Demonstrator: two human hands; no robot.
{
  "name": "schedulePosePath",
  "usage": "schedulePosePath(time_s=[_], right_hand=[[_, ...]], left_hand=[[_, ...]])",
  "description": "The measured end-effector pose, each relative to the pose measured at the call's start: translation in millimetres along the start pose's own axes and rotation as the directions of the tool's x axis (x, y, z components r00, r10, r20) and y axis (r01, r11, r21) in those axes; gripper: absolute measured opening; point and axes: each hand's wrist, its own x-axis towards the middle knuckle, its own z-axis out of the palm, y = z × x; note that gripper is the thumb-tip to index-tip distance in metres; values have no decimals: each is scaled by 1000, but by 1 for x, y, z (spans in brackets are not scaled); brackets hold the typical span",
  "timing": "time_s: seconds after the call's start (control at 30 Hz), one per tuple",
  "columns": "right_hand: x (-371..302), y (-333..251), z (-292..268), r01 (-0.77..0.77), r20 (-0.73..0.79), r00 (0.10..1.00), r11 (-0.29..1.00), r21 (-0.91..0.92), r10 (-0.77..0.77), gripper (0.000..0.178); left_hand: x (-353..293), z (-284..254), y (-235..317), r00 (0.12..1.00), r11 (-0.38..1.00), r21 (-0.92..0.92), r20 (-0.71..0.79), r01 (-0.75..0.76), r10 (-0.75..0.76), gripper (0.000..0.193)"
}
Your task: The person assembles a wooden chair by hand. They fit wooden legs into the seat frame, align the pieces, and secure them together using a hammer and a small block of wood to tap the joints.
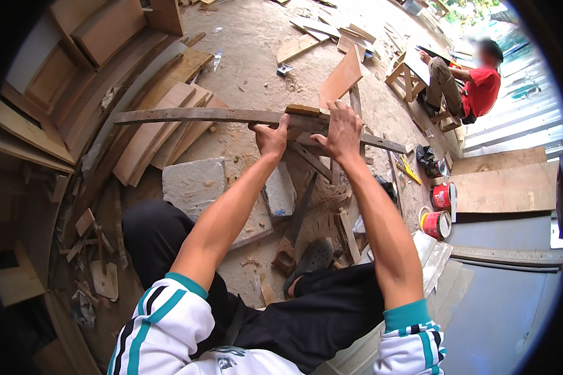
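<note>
A long, dark, slightly curved wooden strip (187, 115) runs from the left across to the right, held up in front of me. My left hand (271, 137) grips it from below near its middle. My right hand (342, 130) lies over it just to the right, fingers spread across the strip and a small wooden block (303, 110) on top. Below the strip a rough wooden frame (319, 164) and a hand saw (297, 219) rest on the sandy ground. My legs in black trousers fill the lower middle.
Planks (162, 128) are stacked at the left, with curved boards along the wall. Flat stone slabs (195, 183) lie on the ground. Two red paint tins (439, 212) stand at the right beside plywood sheets (510, 184). A person in a red shirt (478, 87) sits at the far right.
</note>
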Motion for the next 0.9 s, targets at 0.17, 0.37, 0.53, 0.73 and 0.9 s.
schedulePosePath(time_s=[0.17,0.37,0.53,0.73,0.9], right_hand=[[38,14,17,140,381,906,979,146,-186,87],[47,9,28,142,432,872,962,232,-232,60],[36,16,32,144,422,880,969,201,-218,63],[38,24,49,170,363,892,943,287,-271,68],[40,22,57,197,360,882,932,303,-304,69]], left_hand=[[4,2,-9,999,997,61,-6,-37,37,40],[10,-5,-11,999,998,33,-26,-45,46,44],[-16,-14,45,963,973,50,141,224,-229,41],[-40,-46,78,973,800,560,192,-215,127,44],[-7,-47,101,502,96,586,585,-805,637,75]])
